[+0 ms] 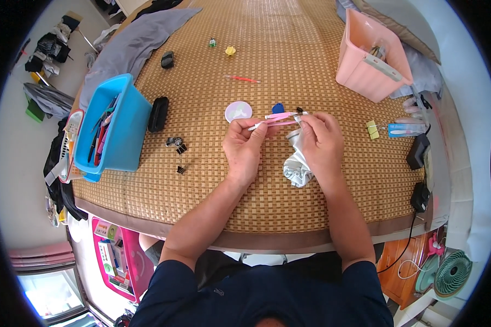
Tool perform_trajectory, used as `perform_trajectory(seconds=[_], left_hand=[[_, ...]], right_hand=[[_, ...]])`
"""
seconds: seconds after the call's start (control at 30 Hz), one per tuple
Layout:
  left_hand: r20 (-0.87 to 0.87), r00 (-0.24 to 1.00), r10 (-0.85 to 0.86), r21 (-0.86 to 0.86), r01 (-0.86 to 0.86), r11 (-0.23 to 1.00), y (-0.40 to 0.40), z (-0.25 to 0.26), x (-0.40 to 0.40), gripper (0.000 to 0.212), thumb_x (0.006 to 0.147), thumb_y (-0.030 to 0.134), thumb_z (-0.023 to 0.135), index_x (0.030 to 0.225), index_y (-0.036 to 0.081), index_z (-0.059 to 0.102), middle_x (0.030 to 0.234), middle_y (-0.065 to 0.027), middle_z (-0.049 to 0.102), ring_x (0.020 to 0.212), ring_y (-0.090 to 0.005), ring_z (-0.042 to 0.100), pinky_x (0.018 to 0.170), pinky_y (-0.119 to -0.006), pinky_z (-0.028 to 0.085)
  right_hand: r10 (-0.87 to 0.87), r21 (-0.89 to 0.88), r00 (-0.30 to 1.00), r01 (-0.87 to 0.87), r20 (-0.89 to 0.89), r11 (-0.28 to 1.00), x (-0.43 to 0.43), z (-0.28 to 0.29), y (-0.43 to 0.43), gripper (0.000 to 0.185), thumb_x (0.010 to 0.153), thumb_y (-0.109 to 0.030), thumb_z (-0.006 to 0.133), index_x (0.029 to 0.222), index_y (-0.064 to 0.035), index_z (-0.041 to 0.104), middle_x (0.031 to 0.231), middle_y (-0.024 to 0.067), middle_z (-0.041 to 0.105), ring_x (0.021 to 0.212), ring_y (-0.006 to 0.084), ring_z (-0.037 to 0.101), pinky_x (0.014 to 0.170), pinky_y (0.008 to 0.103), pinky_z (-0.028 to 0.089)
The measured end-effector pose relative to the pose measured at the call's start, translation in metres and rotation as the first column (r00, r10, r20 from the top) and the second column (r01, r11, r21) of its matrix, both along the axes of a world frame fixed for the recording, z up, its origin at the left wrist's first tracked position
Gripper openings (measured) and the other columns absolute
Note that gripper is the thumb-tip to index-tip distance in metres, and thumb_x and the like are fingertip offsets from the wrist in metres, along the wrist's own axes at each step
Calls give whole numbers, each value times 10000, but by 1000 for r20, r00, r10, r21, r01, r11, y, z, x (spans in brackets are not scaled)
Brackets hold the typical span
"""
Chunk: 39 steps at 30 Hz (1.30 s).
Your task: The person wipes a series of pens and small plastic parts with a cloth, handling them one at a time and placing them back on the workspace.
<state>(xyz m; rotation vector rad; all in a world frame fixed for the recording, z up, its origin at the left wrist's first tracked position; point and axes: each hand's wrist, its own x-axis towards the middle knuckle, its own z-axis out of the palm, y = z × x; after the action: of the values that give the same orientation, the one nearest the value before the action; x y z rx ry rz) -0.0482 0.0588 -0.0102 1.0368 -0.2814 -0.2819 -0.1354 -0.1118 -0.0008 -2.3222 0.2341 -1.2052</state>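
Both hands hold a bundle of slim pink and white stick-like items (pixel 281 118), perhaps pens, above the woven mat. My left hand (pixel 245 145) pinches their left end between thumb and fingers. At their right end, my right hand (pixel 321 133) grips them beside a small dark clip (pixel 299 110). A crumpled white cloth (pixel 298 163) with grey marks hangs or lies just below my right hand; whether the hand holds it too I cannot tell. Behind my left hand lies a round lilac disc (pixel 238 111), and a small blue object (pixel 278 108) is behind the bundle.
A blue bin (pixel 141 135) of pens stands left, near a black case (pixel 158 114) and black binder clips (pixel 181 148). A pink bin (pixel 352 69) stands back right. A red pen (pixel 243 79) lies farther back. Right are a yellow binder clip (pixel 372 129) and black power adapters (pixel 418 151).
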Motion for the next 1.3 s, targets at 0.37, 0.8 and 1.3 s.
perform_trajectory(seconds=[0.37, 0.8, 1.3], left_hand=[[-131, 990, -49, -180, 24, 983, 3, -3, 7, 109, 1080, -21, 659, 1166, -12, 592, 1124, -203, 768, 1014, -283, 805, 965, -414, 677], [34, 974, -225, 138, 218, 966, 2, 1, -2, 260, 1052, -46, 693, 1312, -46, 702, 1152, -107, 794, 1043, -146, 759, 954, -279, 622], [49, 953, -298, 289, 272, 918, 1, -2, -7, 286, 1060, -7, 709, 1344, -46, 703, 1130, -94, 793, 994, -122, 747, 886, -266, 625]], right_hand=[[62, 375, 995, -88, 82, 923, 5, -9, -9, 150, 987, -68, 801, 1136, -66, 788, 1066, 69, 704, 916, 206, 701, 793, 334, 568], [330, 942, 916, -294, 228, 163, 4, -3, 20, 258, 1055, -79, 758, 1288, 33, 752, 1143, 52, 774, 1011, 94, 712, 894, 252, 582], [350, 878, 928, -269, 126, 396, 3, -10, 22, 234, 1030, -91, 789, 1226, 37, 776, 1084, 44, 783, 944, 89, 715, 840, 252, 583]])
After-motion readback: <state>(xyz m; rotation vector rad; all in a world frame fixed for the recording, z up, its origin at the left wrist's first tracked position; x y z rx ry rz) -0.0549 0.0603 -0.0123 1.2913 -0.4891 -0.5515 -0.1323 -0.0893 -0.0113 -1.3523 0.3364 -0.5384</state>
